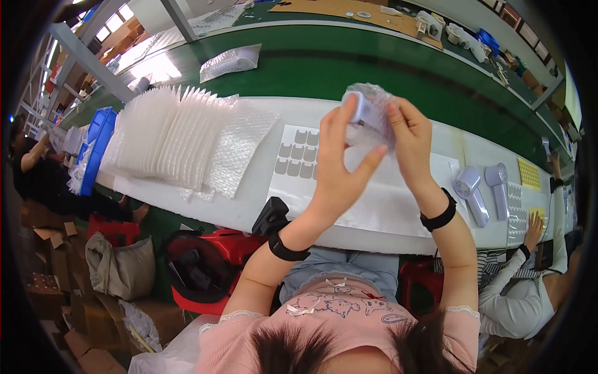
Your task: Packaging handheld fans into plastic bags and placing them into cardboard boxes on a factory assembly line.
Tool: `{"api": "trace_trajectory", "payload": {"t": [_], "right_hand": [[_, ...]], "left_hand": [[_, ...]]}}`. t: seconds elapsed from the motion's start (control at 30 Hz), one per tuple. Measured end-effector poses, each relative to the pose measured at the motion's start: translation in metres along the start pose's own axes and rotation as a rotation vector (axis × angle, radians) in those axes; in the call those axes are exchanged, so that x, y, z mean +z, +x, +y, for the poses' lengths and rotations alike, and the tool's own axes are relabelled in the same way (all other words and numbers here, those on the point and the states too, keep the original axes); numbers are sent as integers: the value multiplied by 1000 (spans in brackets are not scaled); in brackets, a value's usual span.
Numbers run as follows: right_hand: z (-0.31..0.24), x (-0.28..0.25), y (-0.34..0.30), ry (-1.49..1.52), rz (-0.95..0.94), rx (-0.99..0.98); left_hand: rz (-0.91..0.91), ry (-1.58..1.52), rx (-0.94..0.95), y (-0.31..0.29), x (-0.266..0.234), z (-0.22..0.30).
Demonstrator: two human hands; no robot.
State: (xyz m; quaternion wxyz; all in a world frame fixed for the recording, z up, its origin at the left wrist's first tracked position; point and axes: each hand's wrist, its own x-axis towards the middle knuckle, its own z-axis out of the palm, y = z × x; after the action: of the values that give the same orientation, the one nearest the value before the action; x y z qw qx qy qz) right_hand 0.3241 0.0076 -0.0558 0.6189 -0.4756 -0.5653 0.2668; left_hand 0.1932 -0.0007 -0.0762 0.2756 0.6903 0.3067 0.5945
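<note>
Above the white table, I hold a pale lavender device [359, 107], which looks like a handheld fan, partly inside a clear bubble wrap bag [381, 100]. My left hand [338, 165] has its fingers against the device's left side, with the thumb stretched out below. On the other side, my right hand [411, 134] is closed on the bag's edge. The bag and fingers hide much of the device. Two lavender handheld fans, one [471, 190] beside the other [497, 184], lie right of my right forearm.
A row of stacked bubble wrap bags [168, 140] fills the table's left part, beside a blue bin [98, 140]. A sheet of grey stickers [299, 153] lies near my left hand. One wrapped item [230, 62] rests on the green conveyor belt [299, 56]. A co-worker [520, 287] sits at right.
</note>
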Motion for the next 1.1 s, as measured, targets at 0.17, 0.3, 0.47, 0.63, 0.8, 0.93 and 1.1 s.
{"api": "trace_trajectory", "payload": {"t": [0.17, 0.3, 0.47, 0.63, 0.8, 0.93, 1.1], "right_hand": [[-4, 4, 6, 13, -77, -47], [-3, 13, 11, 216, -131, 83], [3, 21, 9, 44, -221, 73], [2, 16, 14, 347, -202, 294], [-4, 11, 12, 426, -244, 311], [-3, 17, 2, 487, -176, 320], [-10, 16, -3, 572, -120, 378]], "left_hand": [[132, 43, -42, 10, -18, -9], [132, 274, 168, 10, -25, -18], [186, 80, 99, 11, -18, -15], [133, 200, 295, 23, -26, -14], [115, 314, 536, 48, -29, -3], [31, 109, 523, 50, -24, -1], [90, 86, 395, 47, -27, 6]]}}
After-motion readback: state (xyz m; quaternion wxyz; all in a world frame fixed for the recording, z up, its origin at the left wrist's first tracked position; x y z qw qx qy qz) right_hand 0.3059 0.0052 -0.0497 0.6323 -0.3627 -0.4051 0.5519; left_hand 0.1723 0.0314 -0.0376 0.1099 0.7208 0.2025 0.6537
